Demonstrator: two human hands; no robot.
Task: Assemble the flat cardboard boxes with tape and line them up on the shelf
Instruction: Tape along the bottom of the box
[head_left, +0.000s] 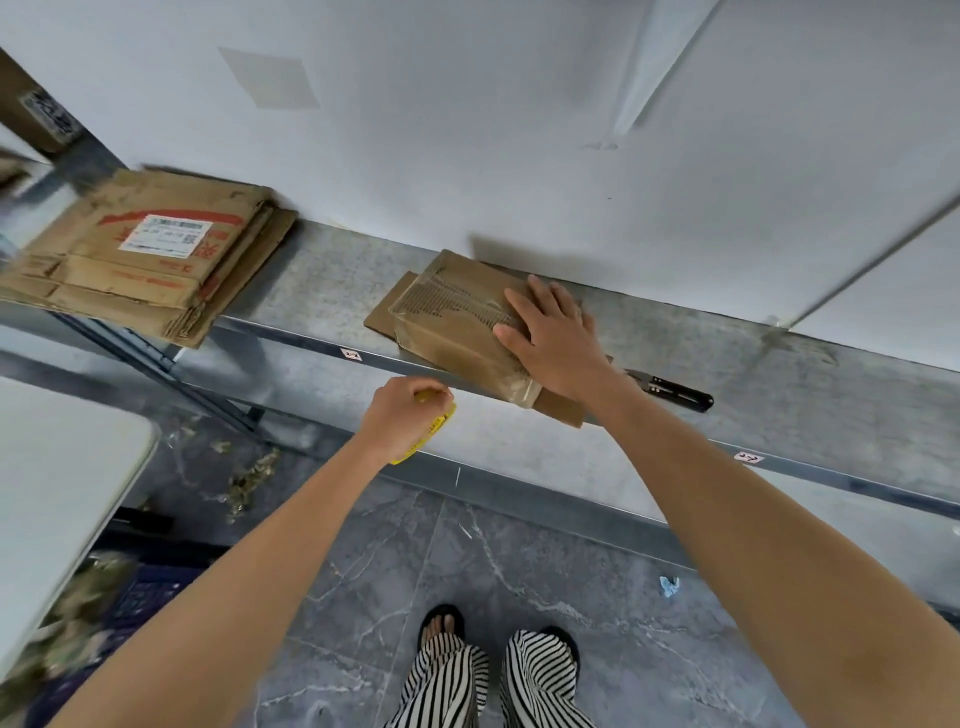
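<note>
Pressing flat on the taped box (457, 332) at frame centre, on the shelf (322, 291), with straight, spread fingers of the right hand (556, 343). Gripping yellow tape (439, 421) in the curled left hand (402, 415), just below the shelf lip. Might slip off: seems to overhang the front edge on a loose cardboard sheet (563, 408). Just right, a black cutter (675, 395), near any sliding; upper left, stacked flat boxes (140, 254).

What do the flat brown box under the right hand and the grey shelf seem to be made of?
Flat brown box: matte corrugated cardboard, fluting showing under glossy clear tape. Grey shelf: probably galvanised sheet metal, judging by its mottled, dull sheen.
</note>
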